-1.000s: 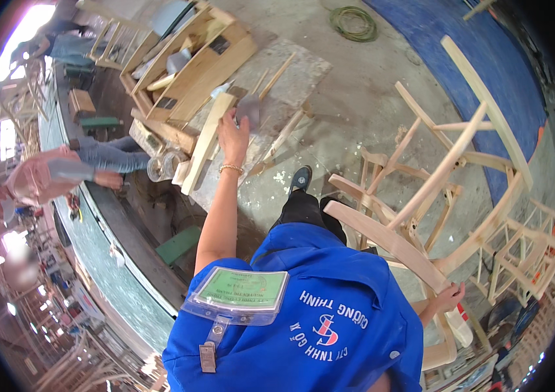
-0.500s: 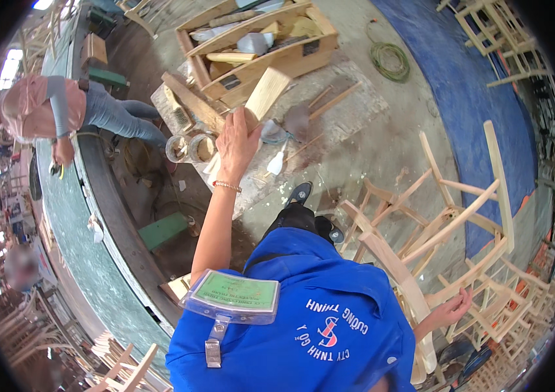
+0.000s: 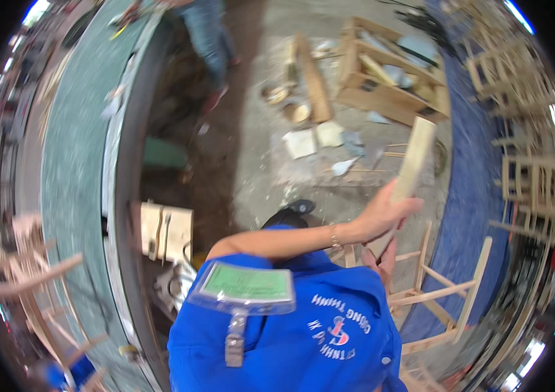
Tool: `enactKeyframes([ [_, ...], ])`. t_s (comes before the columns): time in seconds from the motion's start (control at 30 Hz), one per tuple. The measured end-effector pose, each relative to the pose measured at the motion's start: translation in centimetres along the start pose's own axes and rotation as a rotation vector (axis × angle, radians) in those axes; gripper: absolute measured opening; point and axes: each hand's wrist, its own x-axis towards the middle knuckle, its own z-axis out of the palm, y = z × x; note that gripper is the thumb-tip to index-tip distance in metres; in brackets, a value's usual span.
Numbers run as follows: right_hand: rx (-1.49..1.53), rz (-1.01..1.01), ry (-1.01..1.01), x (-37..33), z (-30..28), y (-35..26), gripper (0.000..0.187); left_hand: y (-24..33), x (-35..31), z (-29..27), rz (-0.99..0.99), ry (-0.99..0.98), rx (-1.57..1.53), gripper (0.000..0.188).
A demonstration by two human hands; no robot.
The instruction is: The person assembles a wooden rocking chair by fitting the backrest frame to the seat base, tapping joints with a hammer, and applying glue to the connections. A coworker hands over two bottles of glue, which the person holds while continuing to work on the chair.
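Observation:
My left hand (image 3: pixel 382 212) reaches across my body to the right and grips a pale wooden slat (image 3: pixel 415 157) near its lower end; the slat stands tilted, its top leaning right. My right hand (image 3: pixel 385 264) shows just below, fingers at the slat's bottom end, mostly hidden by my blue shirt; whether it grips anything is unclear. A bare wooden chair frame (image 3: pixel 441 294) stands right beside both hands on the floor.
A long green workbench (image 3: pixel 75 163) curves along the left. Another person's legs (image 3: pixel 209 39) stand at the top. A wooden crate (image 3: pixel 388 85) with offcuts, paper sheets (image 3: pixel 300 142) and a blue tarp (image 3: pixel 473 196) lie ahead. Stacked chair frames (image 3: pixel 532 176) line the right.
My view has swung left. My left hand has lifted the slat off the pile by the crate and brought it back beside the chair frame.

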Motion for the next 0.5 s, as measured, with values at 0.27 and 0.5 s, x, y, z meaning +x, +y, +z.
enactKeyframes([
  [0.27,-0.24,0.019,0.044,-3.8,-1.9,5.1,0.053,1.6,-8.2,-7.4,0.063,-0.004,0.599,0.051],
  [0.5,-0.369,-0.152,0.114,-4.9,-5.4,4.1,0.044,-1.7,-24.6,-33.3,0.042,1.459,1.126,0.024],
])
